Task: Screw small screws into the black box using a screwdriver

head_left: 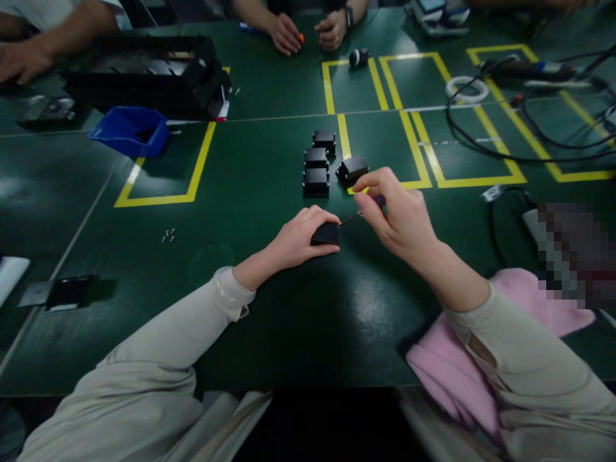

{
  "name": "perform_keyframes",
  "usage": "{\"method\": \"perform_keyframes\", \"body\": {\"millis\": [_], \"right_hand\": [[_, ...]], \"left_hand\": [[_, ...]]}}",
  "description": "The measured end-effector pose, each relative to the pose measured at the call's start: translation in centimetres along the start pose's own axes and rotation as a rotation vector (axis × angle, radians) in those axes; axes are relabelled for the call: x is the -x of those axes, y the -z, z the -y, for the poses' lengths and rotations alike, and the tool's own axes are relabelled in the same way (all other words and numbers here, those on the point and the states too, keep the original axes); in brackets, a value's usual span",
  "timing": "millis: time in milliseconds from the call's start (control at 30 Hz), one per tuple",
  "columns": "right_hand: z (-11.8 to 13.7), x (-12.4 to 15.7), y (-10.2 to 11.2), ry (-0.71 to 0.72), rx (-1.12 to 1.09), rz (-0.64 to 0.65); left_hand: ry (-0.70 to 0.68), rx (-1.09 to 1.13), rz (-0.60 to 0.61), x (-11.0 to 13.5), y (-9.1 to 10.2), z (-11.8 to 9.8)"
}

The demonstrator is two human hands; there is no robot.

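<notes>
My left hand is closed around a small black box, thumb on the near side and fingers on the far side, against the green table. In my right hand is a screwdriver, its handle mostly hidden by the fingers. The thin shaft slants down to the left, and its tip meets the right end of the box. Just beyond my hands, several similar black boxes stand in a column, with another black box set apart at their right.
Several small screws lie left of my hands. A blue bin and a long black tray are at the far left. Pink cloth lies under my right forearm. Black cables spread at right. Across the table are a co-worker's hands.
</notes>
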State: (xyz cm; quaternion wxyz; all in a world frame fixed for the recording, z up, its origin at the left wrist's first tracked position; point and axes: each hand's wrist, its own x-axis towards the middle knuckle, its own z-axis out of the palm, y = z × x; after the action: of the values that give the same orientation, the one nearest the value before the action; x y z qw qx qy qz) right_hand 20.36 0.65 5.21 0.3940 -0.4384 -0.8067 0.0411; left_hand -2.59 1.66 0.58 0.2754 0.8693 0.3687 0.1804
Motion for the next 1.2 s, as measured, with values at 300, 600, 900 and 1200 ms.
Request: {"method": "perform_keyframes", "body": {"millis": [300, 600, 900, 1200], "right_hand": [[0.32, -0.03, 0.07, 0.023, 0.031, -0.003], [0.23, -0.05, 0.06, 0.029, 0.03, 0.006], [0.19, 0.05, 0.09, 0.047, 0.024, -0.021], [0.0, 0.03, 0.02, 0.036, 0.033, -0.008]], "left_hand": [[0.003, -0.002, 0.006, -0.01, 0.0, 0.01], [0.011, -0.003, 0.01, 0.02, 0.0, 0.0], [0.009, -0.003, 0.004, 0.0, -0.03, -0.2], [-0.006, -0.006, 0.004, 0.01, 0.04, -0.11]]}}
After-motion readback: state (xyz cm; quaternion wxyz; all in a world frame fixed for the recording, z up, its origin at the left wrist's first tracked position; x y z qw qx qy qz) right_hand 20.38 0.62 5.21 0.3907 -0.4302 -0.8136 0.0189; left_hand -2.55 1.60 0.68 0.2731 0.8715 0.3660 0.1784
